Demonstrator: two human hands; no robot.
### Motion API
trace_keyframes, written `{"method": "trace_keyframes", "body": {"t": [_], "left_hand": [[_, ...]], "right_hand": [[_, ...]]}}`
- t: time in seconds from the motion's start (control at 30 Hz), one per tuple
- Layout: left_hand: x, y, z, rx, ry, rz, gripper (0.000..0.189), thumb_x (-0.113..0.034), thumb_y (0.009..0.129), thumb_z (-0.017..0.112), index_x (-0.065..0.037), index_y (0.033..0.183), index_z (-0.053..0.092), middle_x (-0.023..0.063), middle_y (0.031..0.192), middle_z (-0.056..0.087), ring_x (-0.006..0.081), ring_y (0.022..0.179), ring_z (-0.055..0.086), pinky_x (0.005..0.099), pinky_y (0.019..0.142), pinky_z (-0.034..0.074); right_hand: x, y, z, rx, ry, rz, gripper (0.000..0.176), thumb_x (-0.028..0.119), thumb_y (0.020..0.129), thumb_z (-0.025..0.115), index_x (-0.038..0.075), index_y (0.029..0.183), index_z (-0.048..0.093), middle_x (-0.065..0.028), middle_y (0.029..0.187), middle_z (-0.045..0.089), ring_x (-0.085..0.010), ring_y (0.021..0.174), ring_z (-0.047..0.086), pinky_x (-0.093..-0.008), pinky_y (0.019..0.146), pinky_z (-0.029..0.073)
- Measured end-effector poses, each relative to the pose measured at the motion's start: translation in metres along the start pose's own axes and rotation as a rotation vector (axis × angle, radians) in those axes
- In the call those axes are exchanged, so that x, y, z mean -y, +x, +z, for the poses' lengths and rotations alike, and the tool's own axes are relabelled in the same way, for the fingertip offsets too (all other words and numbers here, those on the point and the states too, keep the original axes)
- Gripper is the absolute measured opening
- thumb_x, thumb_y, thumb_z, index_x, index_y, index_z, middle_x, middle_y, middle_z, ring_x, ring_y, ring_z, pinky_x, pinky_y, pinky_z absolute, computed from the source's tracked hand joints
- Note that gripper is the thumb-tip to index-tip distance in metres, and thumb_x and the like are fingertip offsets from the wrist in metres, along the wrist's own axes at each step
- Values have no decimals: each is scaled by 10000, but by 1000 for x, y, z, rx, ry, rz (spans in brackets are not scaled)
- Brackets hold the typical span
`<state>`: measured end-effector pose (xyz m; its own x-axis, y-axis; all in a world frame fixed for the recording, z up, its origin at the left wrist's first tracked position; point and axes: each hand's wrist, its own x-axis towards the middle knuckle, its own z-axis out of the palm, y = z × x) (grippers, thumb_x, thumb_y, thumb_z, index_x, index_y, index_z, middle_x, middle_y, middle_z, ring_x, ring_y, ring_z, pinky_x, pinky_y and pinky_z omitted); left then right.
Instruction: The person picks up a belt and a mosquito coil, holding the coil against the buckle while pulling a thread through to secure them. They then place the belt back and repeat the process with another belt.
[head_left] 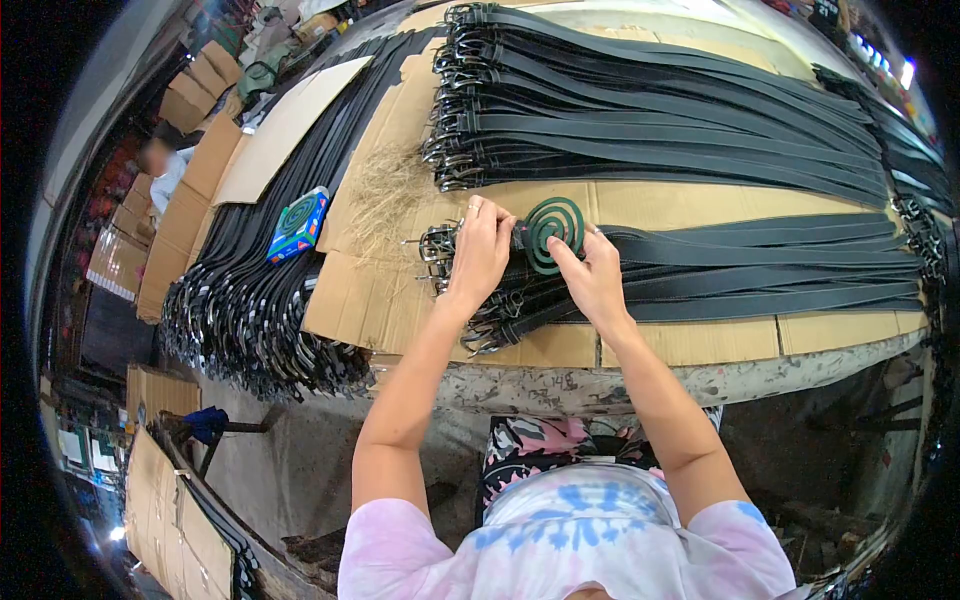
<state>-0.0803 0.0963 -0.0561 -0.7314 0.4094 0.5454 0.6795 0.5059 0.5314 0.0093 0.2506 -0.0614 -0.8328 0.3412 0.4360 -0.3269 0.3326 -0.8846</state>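
Observation:
A green mosquito coil (570,222) is upright above the lower bundle of black belts (740,250). My right hand (597,280) grips its right side, with the thumb against the spiral. My left hand (482,250) is closed just left of the coil, fingertips pinched close to its edge; what lies between them is too small to make out. Under and beside this hand are metal belt buckles (437,258). Left of both hands, a blue box with a green spiral picture (299,224) rests on another pile of belts.
A large stack of black belts (650,110) lies beyond my hands, buckles to the left. Cardboard (370,290) covers the table, with dry fibres (385,185) scattered on it. More belts (230,300) hang over the left edge. Another person (165,175) is at far left beside cartons.

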Motion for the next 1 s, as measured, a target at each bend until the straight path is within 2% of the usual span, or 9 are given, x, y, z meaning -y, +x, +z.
{"method": "trace_keyframes", "body": {"t": [0.07, 0.17, 0.23, 0.37, 0.43, 0.47, 0.53, 0.77, 1.0], "left_hand": [[-1, -2, 0, -17, -21, -9, 99, -33, 921, 597, 28, 875, 533, 157, 891, 508, 315, 780, 543, 395, 690, 451], [-2, -4, 0, -31, -22, 3, 107, -36, 923, 603, 27, 878, 529, 151, 889, 502, 301, 774, 540, 389, 692, 453], [-3, -4, -1, -19, -33, 2, 114, -46, 928, 588, 43, 908, 518, 203, 927, 507, 406, 811, 556, 467, 700, 450], [-2, -6, 1, -19, -27, -6, 114, -42, 930, 585, 44, 909, 514, 202, 931, 500, 398, 835, 546, 462, 719, 443], [0, -6, 3, -61, -15, 58, 99, -25, 922, 598, 29, 883, 526, 152, 881, 493, 304, 790, 520, 395, 704, 436], [0, -7, 2, -62, -16, 57, 99, -25, 922, 598, 29, 883, 526, 152, 881, 493, 304, 790, 520, 395, 704, 436], [-3, -8, 0, -18, -34, 18, 105, -25, 929, 579, 45, 904, 506, 202, 940, 492, 393, 859, 523, 456, 757, 428], [-1, -8, 0, -21, -15, 65, 97, -16, 929, 571, 46, 919, 497, 205, 942, 482, 392, 861, 516, 458, 753, 424], [-1, -8, 2, -58, -38, 75, 89, -13, 919, 582, 30, 889, 510, 174, 897, 489, 349, 845, 497, 428, 761, 412]], "right_hand": [[2, 1, 1, -21, 122, 90, 172, 128, 850, 640, -43, 854, 656, -184, 765, 589, -313, 749, 552, -407, 692, 446], [1, 4, -1, 20, 63, 74, 192, 140, 848, 641, -51, 836, 659, -192, 740, 597, -318, 732, 551, -411, 685, 452], [4, 6, -1, 30, 48, 65, 200, 144, 847, 641, -53, 824, 658, -200, 738, 601, -321, 723, 554, -415, 676, 451], [2, 10, 0, 67, 10, 79, 221, 158, 835, 648, -59, 796, 653, -219, 745, 602, -339, 716, 563, -429, 654, 446], [0, 10, 1, 63, 9, 80, 228, 163, 830, 651, -61, 789, 648, -223, 747, 600, -345, 716, 564, -433, 650, 443], [-1, 10, 2, 59, 9, 80, 235, 168, 826, 655, -63, 782, 644, -228, 748, 598, -352, 715, 564, -437, 647, 441], [-2, 11, 2, 62, 4, 73, 243, 171, 824, 656, -67, 775, 639, -230, 745, 593, -354, 713, 560, -439, 644, 438], [-1, 12, 3, 72, -45, 59, 280, 187, 827, 656, -82, 755, 620, -232, 729, 571, -365, 734, 552, -449, 646, 428], [2, 12, 1, 112, -11, 91, 277, 187, 832, 657, -82, 778, 617, -220, 780, 567, -352, 746, 565, -440, 662, 444]]}}
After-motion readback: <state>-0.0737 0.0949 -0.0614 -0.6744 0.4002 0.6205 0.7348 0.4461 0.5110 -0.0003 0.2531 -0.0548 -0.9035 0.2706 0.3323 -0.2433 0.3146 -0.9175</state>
